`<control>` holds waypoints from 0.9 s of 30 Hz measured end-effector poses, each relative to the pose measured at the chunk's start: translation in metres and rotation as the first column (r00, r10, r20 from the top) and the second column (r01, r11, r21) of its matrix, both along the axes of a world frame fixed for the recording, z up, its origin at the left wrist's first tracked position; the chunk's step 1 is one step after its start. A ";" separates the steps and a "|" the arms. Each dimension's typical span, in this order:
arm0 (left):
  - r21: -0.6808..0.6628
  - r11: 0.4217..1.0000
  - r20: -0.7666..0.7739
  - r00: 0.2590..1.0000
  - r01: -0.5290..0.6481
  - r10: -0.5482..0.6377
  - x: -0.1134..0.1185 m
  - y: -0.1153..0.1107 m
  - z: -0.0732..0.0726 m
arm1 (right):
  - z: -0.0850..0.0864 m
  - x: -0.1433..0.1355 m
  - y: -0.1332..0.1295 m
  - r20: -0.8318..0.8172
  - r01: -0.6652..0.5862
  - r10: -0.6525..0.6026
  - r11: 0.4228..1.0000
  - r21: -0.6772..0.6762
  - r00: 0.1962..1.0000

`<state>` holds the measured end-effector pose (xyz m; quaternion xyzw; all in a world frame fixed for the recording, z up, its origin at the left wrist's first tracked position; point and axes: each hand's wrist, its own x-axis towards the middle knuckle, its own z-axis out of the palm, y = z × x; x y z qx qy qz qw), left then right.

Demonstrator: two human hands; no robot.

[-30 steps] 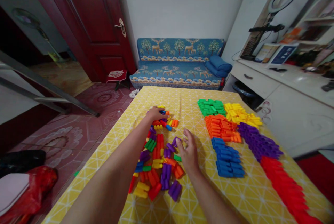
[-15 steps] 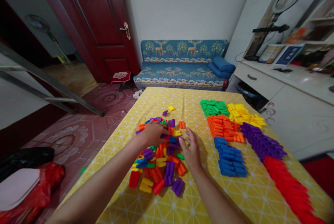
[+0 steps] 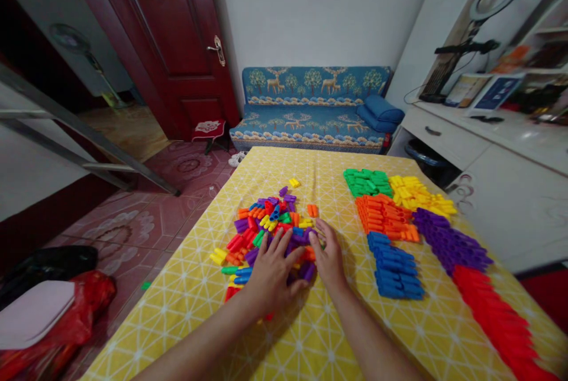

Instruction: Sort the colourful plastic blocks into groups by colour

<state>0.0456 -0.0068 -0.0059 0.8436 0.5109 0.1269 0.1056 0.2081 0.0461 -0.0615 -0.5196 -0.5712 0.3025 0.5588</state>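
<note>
A mixed heap of coloured plastic pieces [image 3: 252, 227] lies on the yellow tablecloth. My left hand [image 3: 275, 268] is over the near part of the heap, fingers spread, touching pieces. At the heap's right edge my right hand [image 3: 329, 254] has its thumb and fingers curved around a purple piece [image 3: 310, 234]. Sorted by colour on the right are green [image 3: 367, 183], yellow [image 3: 419, 194], orange [image 3: 385, 218], blue [image 3: 396, 267], purple [image 3: 450, 240] and red pieces [image 3: 497, 316].
The table [image 3: 213, 333] has a blue patterned sofa [image 3: 310, 112] behind it. A white cabinet [image 3: 510, 186] stands at the right, a metal ladder [image 3: 110, 166] at the left. A red bag [image 3: 89, 304] lies low on the left.
My left hand has moved from the far side of the heap toward its near side, and its fingers are spread. My right hand stays near the purple piece. The view has shifted slightly.
</note>
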 end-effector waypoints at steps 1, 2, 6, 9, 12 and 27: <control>0.014 1.000 0.010 1.000 -0.017 0.017 -0.002 0.010 0.003 | -0.001 0.000 0.000 0.025 -0.008 0.008 1.000 -0.002 1.000; 0.021 0.999 0.024 0.999 -0.024 0.023 -0.003 0.019 0.005 | -0.002 0.000 0.000 0.056 -0.014 0.014 1.000 -0.001 0.998; 0.038 0.992 0.131 0.985 -0.118 0.112 -0.007 0.056 0.011 | -0.003 0.000 0.001 0.206 -0.054 0.044 0.998 0.040 0.978; 0.007 0.963 0.206 0.943 -0.268 0.261 -0.012 0.079 0.010 | -0.002 -0.001 0.001 0.315 -0.118 0.084 0.989 0.089 0.945; -0.030 0.960 0.165 0.946 -0.279 0.280 -0.019 0.092 0.006 | 0.002 -0.001 -0.002 0.439 -0.219 0.157 0.971 0.094 0.885; 0.087 0.943 0.110 0.944 -0.322 0.312 -0.022 0.091 0.002 | 0.012 -0.003 -0.006 0.334 -0.394 0.346 0.915 0.085 0.877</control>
